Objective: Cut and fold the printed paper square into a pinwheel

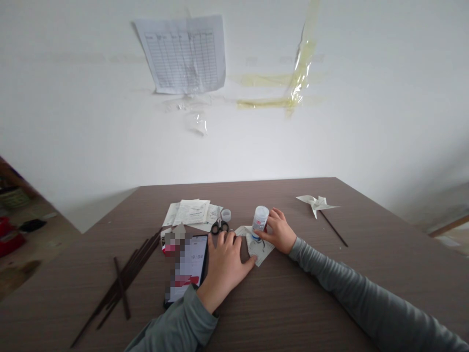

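My right hand [280,231] grips a small clear bottle [260,218] with a whitish top and a blue base. The bottle is over a printed sheet of paper [262,249]; whether it touches the sheet I cannot tell. My left hand [229,259] lies with its fingers spread, between a phone [194,266] and that sheet, its thumb by the paper's edge. Beyond my left fingertips are black-handled scissors [220,226] and a small translucent cap [226,215]. At the right lies a paper pinwheel [318,203] on a dark stick [335,230].
Several dark sticks [126,278] lie in a bundle at the left. Behind the scissors is a stack of printed paper pieces [190,211]. A white wall [256,151] closes off the table's [293,303] far side, with a taped form [186,56] on it.
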Available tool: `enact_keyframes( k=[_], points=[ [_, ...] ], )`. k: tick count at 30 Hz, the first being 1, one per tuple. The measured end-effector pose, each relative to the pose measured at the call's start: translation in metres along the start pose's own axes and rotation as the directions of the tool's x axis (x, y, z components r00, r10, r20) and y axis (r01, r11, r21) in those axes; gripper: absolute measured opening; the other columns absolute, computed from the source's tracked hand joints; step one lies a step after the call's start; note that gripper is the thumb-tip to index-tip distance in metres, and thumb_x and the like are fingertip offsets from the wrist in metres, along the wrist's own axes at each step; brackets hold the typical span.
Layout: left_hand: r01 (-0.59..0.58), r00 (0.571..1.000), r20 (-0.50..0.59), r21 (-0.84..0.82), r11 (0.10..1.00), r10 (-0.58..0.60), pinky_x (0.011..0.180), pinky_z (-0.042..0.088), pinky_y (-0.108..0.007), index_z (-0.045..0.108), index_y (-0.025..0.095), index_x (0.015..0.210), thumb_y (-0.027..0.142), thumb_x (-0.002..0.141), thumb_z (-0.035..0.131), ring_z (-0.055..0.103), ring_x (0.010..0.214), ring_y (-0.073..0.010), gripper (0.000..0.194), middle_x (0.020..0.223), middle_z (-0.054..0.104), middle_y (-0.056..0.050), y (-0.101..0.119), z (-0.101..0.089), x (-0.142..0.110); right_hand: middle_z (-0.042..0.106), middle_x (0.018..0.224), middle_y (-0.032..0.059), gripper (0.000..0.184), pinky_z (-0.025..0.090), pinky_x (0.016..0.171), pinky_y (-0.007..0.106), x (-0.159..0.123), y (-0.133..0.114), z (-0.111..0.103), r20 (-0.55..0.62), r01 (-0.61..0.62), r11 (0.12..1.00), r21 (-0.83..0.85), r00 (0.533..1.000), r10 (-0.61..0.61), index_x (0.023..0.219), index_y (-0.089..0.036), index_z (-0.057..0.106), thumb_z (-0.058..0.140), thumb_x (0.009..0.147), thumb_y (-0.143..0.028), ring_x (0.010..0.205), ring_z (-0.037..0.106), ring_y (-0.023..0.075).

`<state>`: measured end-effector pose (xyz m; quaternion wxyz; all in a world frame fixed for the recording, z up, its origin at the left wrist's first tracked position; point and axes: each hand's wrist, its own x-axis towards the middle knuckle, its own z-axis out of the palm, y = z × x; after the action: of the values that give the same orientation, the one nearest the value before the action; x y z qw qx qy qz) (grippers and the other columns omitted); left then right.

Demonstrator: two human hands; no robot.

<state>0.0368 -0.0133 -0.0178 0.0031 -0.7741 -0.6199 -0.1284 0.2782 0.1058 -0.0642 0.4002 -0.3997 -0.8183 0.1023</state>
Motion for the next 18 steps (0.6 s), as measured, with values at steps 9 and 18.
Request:
enact_keyframes(
  k=[9, 18],
  points=[
    [0.009, 1.000, 0.014, 0.017, 1.000, -0.009, 0.151, 0.041, -0.091, 0.094, 0.027, 0.150, 0.055, 0.113, 0.089, 0.068, 0.171, -0.0567, 0.047, 0.172, 0.086, -0.020, -0.001, 0.000, -0.001, 0.081, 0.088, 0.0044, 0.045, 0.052, 0.144, 0.084, 0.000, 0.002, 0.002, 0.026, 0.001, 1.000, -0.015, 1.000, 0.000, 0.081, -0.033, 0.072, 0.101, 0.106, -0.056, 0.111, 0.084, 0.0390],
    [0.010, 1.000, -0.005, 0.011, 1.000, -0.010, 0.150, 0.043, -0.089, 0.095, 0.030, 0.149, 0.054, 0.111, 0.091, 0.070, 0.169, -0.0566, 0.045, 0.168, 0.088, -0.018, -0.001, 0.003, -0.001, 0.094, 0.112, 0.0115, 0.036, 0.071, 0.125, 0.070, -0.007, 0.013, -0.004, -0.199, -0.102, 0.986, 0.133, 0.972, 0.127, 0.104, -0.034, 0.091, 0.091, 0.110, -0.069, 0.121, 0.090, 0.0453]
  ],
)
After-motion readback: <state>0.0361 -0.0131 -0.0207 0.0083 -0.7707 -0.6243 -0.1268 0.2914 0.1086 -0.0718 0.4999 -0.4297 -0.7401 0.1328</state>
